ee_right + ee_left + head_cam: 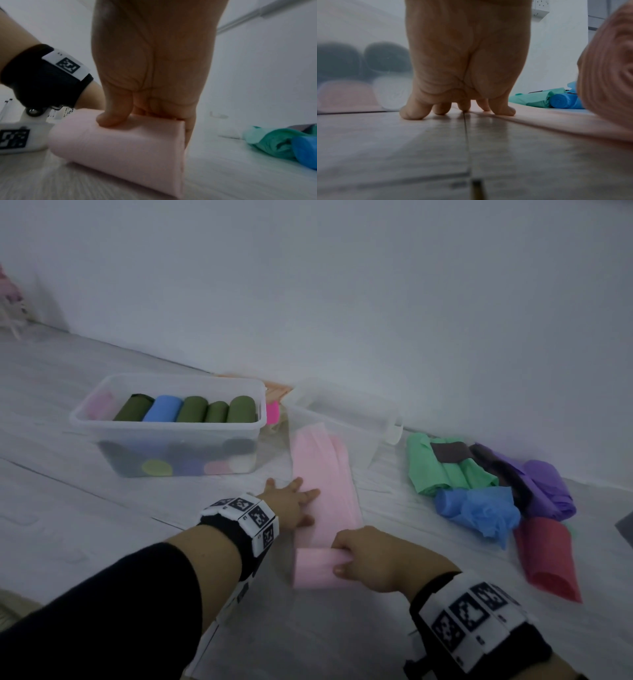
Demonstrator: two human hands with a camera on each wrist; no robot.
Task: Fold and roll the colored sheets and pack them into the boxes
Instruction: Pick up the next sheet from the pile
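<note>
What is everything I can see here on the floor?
Pink sheet: one, folded strip on the floor, near end rolled up.
Filled box: one, clear plastic, left, holding green, blue and other rolls.
Second box: one, clear plastic, beside the wall; contents not visible.
Loose sheets: several, green, blue, purple, dark and red, piled at right.
Floor: one, pale planks.
Left hand: fingers spread, pressing the strip's left edge.
Right hand: grip curled on the rolled end.

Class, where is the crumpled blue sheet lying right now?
In the head view, the crumpled blue sheet lies on the floor at right, between the green sheet and the red sheet.
</note>
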